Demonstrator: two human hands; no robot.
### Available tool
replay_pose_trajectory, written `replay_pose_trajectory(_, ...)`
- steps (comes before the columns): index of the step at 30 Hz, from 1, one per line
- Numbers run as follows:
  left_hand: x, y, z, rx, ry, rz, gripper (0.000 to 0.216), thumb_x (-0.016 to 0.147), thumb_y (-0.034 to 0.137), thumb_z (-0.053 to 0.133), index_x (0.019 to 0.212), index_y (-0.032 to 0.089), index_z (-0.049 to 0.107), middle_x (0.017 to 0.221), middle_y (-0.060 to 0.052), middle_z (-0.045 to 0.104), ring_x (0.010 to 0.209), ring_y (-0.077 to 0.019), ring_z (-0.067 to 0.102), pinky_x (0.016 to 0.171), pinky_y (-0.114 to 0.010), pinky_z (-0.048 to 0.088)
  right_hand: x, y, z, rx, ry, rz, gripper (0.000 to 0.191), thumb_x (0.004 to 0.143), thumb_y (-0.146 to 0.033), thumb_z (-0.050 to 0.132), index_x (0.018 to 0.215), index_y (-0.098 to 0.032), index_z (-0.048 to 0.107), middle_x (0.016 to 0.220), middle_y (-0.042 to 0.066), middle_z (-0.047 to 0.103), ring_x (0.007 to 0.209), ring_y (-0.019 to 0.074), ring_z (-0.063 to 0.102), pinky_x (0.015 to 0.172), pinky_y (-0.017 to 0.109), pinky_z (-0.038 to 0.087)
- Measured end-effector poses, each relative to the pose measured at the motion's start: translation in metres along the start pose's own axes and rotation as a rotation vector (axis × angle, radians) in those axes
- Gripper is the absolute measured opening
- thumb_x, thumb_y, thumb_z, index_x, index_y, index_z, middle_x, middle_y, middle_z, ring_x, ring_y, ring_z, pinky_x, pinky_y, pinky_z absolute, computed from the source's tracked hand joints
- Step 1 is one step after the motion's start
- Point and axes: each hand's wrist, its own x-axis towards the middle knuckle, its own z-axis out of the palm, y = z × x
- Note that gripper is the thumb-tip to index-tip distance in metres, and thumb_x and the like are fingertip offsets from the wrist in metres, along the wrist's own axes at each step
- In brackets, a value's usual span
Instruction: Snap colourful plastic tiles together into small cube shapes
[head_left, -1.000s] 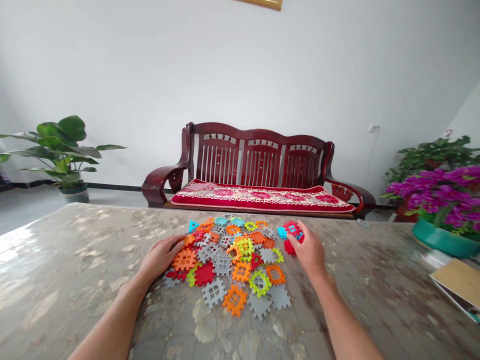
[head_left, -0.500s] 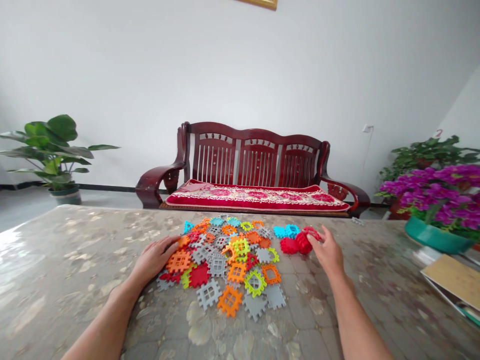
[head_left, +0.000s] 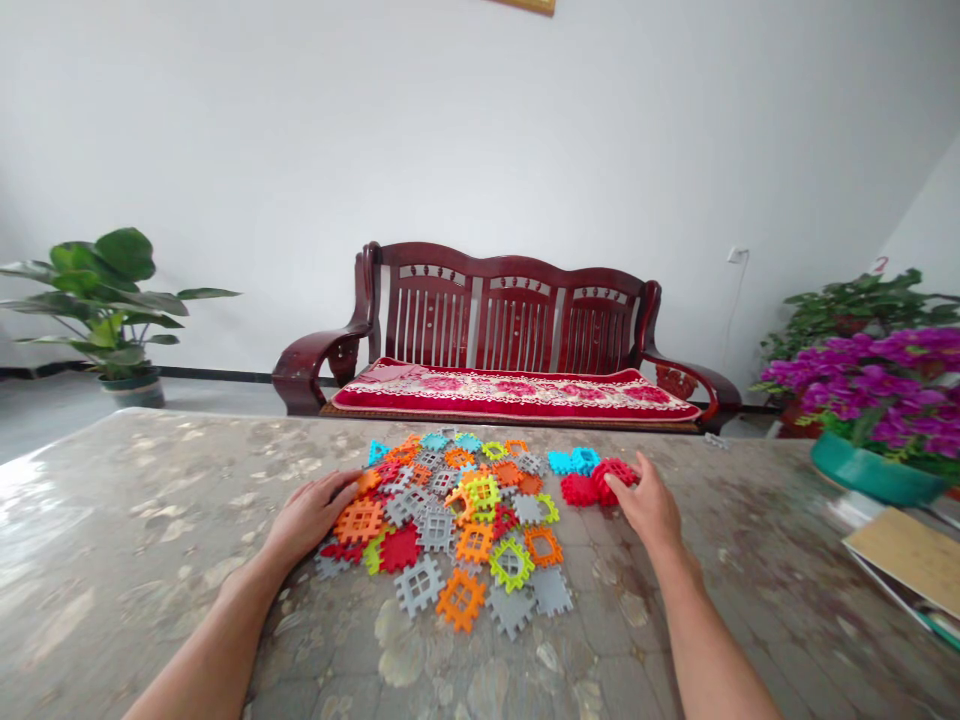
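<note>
A pile of plastic interlocking building tiles with toothed edges (head_left: 436, 529) lies on the table, in orange, grey, lime, red and blue. My left hand (head_left: 311, 510) rests at the pile's left edge, fingers stretched out, fingertips by an orange tile (head_left: 367, 482). To the right of the pile, my right hand (head_left: 651, 505) has its thumb and fingers around a red tile (head_left: 616, 474) on top of a small red stack. Beside this stack lies another red tile (head_left: 578, 490). Just behind are blue tiles (head_left: 584, 460).
The patterned table (head_left: 187, 480) has a grey piece (head_left: 715, 441) at its far right edge. Purple flowers stand in a teal pot (head_left: 874, 475) on the right, near a brown board (head_left: 911, 555). Past the table is a wooden bench (head_left: 517, 310); a potted plant (head_left: 120, 310) stands left.
The red tile at my right hand has gone from tilted to lying flatter on the stack, and that hand has shifted slightly left. My left hand has stayed in place.
</note>
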Motion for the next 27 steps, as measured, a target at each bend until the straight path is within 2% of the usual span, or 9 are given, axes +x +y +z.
replay_pose_trajectory(7, 0.000, -0.001, 0.000, -0.005, -0.012, 0.010, 0.053, 0.089, 0.053, 0.034, 0.120, 0.024, 0.066, 0.129, -0.003, 0.067, 0.119, -0.0244, 0.060, 0.107, -0.036, 0.041, -0.002, -0.001, 0.004, -0.058, 0.003, -0.024, 0.078, 0.079, -0.050, 0.057, 0.144, -0.013, 0.039, 0.131, 0.017, 0.061, 0.113, 0.0323, 0.060, 0.092, 0.041, 0.045)
replay_pose_trajectory(11, 0.000, 0.000, 0.000, -0.001, -0.006, -0.002, 0.053, 0.089, 0.053, 0.034, 0.120, 0.024, 0.066, 0.129, -0.003, 0.067, 0.118, -0.0244, 0.060, 0.107, -0.036, 0.041, -0.002, -0.008, -0.005, -0.091, 0.182, -0.136, 0.066, 0.081, -0.049, 0.052, 0.135, -0.011, 0.051, 0.125, 0.019, 0.062, 0.113, 0.0332, 0.057, 0.094, 0.044, 0.043)
replay_pose_trajectory(14, 0.000, 0.000, 0.000, 0.002, -0.001, 0.000, 0.053, 0.089, 0.053, 0.035, 0.119, 0.025, 0.067, 0.129, -0.003, 0.067, 0.118, -0.0244, 0.061, 0.107, -0.036, 0.041, -0.003, -0.019, -0.012, -0.019, 0.255, -0.233, 0.049, 0.082, -0.040, 0.049, 0.124, -0.016, 0.060, 0.117, 0.015, 0.067, 0.108, 0.0297, 0.059, 0.095, 0.042, 0.044)
replay_pose_trajectory(19, 0.000, -0.001, 0.001, -0.001, 0.004, -0.001, 0.051, 0.089, 0.053, 0.036, 0.119, 0.025, 0.066, 0.128, -0.002, 0.067, 0.118, -0.0239, 0.061, 0.106, -0.035, 0.041, -0.012, -0.042, -0.005, 0.102, 0.046, -0.392, 0.034, 0.083, -0.025, 0.045, 0.107, -0.022, 0.069, 0.103, 0.007, 0.073, 0.090, 0.0200, 0.066, 0.087, 0.033, 0.049)
replay_pose_trajectory(23, -0.001, 0.002, 0.000, 0.007, -0.010, -0.004, 0.052, 0.089, 0.052, 0.035, 0.120, 0.025, 0.066, 0.128, -0.002, 0.068, 0.118, -0.0234, 0.061, 0.106, -0.035, 0.041, -0.028, -0.057, 0.016, 0.124, -0.103, -0.485, 0.032, 0.082, -0.020, 0.046, 0.104, -0.023, 0.070, 0.103, 0.006, 0.074, 0.093, 0.0192, 0.067, 0.088, 0.033, 0.050)
replay_pose_trajectory(27, -0.002, 0.006, -0.002, 0.007, -0.011, 0.001, 0.051, 0.090, 0.052, 0.034, 0.120, 0.025, 0.066, 0.126, -0.002, 0.068, 0.117, -0.0228, 0.061, 0.106, -0.034, 0.041, -0.045, -0.069, 0.032, 0.159, -0.217, -0.517, 0.034, 0.081, -0.015, 0.047, 0.104, -0.024, 0.071, 0.103, 0.004, 0.074, 0.092, 0.0181, 0.068, 0.086, 0.032, 0.051)
